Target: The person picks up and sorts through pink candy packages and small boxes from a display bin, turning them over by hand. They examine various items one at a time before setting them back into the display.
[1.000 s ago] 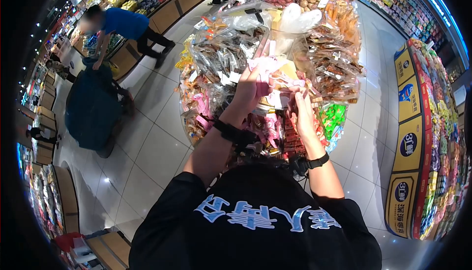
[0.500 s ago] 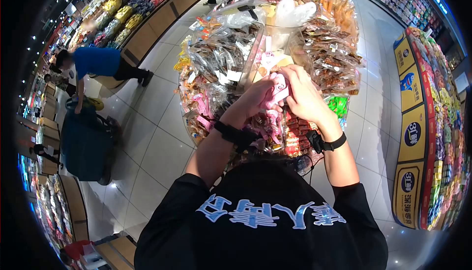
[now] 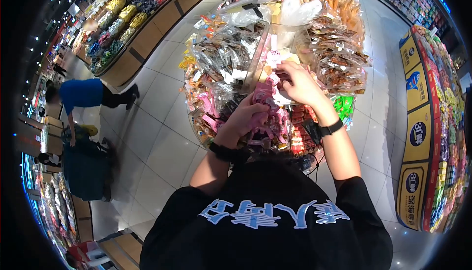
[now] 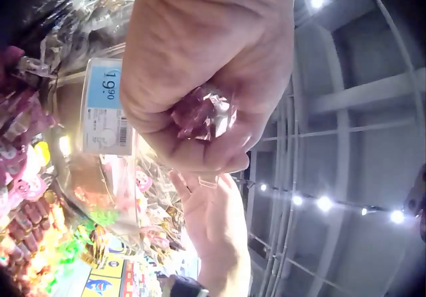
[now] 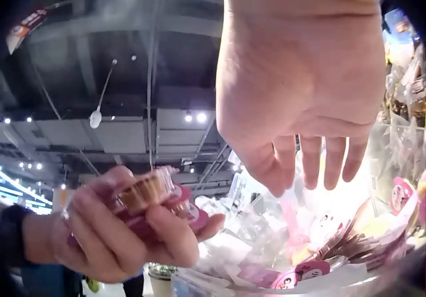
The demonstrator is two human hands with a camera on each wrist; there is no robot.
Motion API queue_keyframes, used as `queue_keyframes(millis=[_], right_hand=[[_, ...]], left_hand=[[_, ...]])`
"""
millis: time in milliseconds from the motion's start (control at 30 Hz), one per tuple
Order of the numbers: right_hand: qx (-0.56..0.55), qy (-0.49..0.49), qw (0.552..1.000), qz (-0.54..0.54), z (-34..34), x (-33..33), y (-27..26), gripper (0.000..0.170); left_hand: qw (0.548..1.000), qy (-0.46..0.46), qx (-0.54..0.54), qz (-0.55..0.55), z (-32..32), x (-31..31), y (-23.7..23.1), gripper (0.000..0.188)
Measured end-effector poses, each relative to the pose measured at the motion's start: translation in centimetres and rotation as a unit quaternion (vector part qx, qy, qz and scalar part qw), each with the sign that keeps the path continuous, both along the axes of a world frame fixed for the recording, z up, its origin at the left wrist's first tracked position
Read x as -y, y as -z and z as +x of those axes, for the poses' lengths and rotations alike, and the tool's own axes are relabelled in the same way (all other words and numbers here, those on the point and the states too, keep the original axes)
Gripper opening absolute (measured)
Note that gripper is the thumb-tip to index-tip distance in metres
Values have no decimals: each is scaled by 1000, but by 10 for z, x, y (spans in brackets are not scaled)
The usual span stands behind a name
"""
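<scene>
In the head view the left hand grips several pink packets over the front of the snack display. Its fingers curl round shiny pink wrapping in the left wrist view. The right wrist view shows the packets stacked in that hand, with round brown pieces under clear plastic. Just to the right and slightly farther off, the right hand hangs over the bin with its fingers bent loosely downward and apart. Below those fingers lie more pink and white packets. Nothing shows in the right hand.
Dark wrapped snacks fill the display's left side, brown bagged ones its right. A price tag stands beside the left hand. A person in blue leans over a dark green cart at the left. Shelves line the right.
The hands have moved apart from their closeness half a second ago; the left drew back with packets, while the right reaches over the bin. The person in blue and the cart have shifted left and nearer.
</scene>
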State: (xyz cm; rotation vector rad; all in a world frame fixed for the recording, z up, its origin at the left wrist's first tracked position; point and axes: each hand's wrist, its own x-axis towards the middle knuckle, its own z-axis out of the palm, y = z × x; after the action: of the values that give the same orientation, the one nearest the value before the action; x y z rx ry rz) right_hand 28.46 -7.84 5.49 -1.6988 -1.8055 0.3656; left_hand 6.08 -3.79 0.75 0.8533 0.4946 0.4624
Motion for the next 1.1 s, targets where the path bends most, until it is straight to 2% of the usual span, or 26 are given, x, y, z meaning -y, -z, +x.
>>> queue_keyframes(millis=[67,167,267,300,400,433,533,667,700,733,800,833,933,1100], right_hand=[[131,-8,991,-17,-3,-18,12,54],[268,30,963,0,-1,-44,39,56],[254,56,963,-65,1,-51,54,48],[230,78,970,-33,-2,-49,52,43],[237,121,956,-121,-4,-47,38,34],[260,135,954,-68,-1,-45,46,24],[248,160,955,-31,3,-42,47,26],[105,246,963,22,3,-36,34,22],[65,244,968,14,4,-34,29,25],[-42,213,976,33,9,-31,33,27],[-251,140,955,68,13,-22,40,33],[-415,84,901,93,5,-17,42,30],[-494,39,865,78,-13,15,17,24],[-513,50,853,77,-30,45,-1,25]], left_hand=[[999,-3,31,-12,-6,-6,5,34],[999,-12,34,-35,-14,-7,0,35],[999,-30,36,-25,-19,-7,-2,34],[998,-46,26,-24,-21,-8,-2,33],[995,-94,10,-25,-22,-11,4,32],[994,-109,11,-24,-21,-14,8,33],[994,-108,14,-12,-23,-17,4,30],[989,-143,27,7,-17,-17,0,30],[988,-151,31,20,-15,-17,0,29],[986,-160,34,32,-12,-18,-2,29],[983,-170,40,53,-8,-22,-6,28],[983,-171,41,61,-6,-24,-10,27],[982,-167,36,85,5,-23,-31,23],[982,-148,46,112,32,-28,-27,18]])
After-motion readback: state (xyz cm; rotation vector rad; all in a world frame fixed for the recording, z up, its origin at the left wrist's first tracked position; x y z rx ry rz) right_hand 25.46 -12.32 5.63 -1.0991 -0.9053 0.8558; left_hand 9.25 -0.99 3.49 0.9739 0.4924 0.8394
